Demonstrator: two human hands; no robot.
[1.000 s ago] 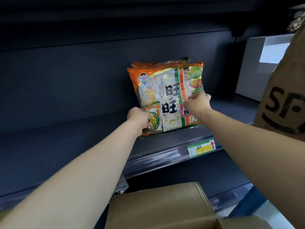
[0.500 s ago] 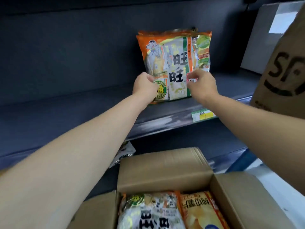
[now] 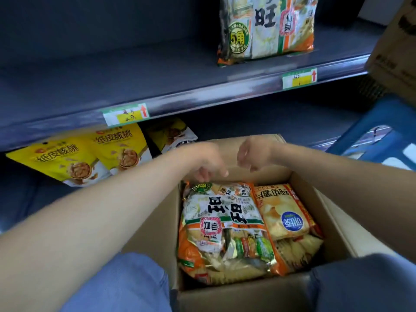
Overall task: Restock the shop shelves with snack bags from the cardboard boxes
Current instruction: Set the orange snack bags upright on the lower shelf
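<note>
A person crouched at a shop shelf reaches both bare arms over an open cardboard box [image 3: 155, 224] on the floor. The left hand [image 3: 203, 162] hangs above the far end of the box with its fingers curled downward, their tips just above the top edge of the uppermost rice-cracker bag [image 3: 221, 212]; whether they touch the bag cannot be told through the blur. The right hand [image 3: 253, 154] hovers beside it, fingers loosely spread and gripping nothing.

Inside the box the rice-cracker bag lies flat on top of more snack packs, with an orange crisp bag [image 3: 284, 209] tucked along its right side. Directly above the box, on the dark shelf [image 3: 94, 79], one matching bag [image 3: 266, 28] stands upright near the front edge, just above a price label [image 3: 299, 78]. Under that shelf, to the left of the box, yellow walnut bags [image 3: 74, 159] lean on the lower level. A blue plastic stool [image 3: 382, 140] sits to the right of the box.

The step in hand looks like fetching the next bag. The next move calls for pinching the bag's top edge with both hands, lifting it clear of the box walls, and standing it on the shelf beside the one already there.
</note>
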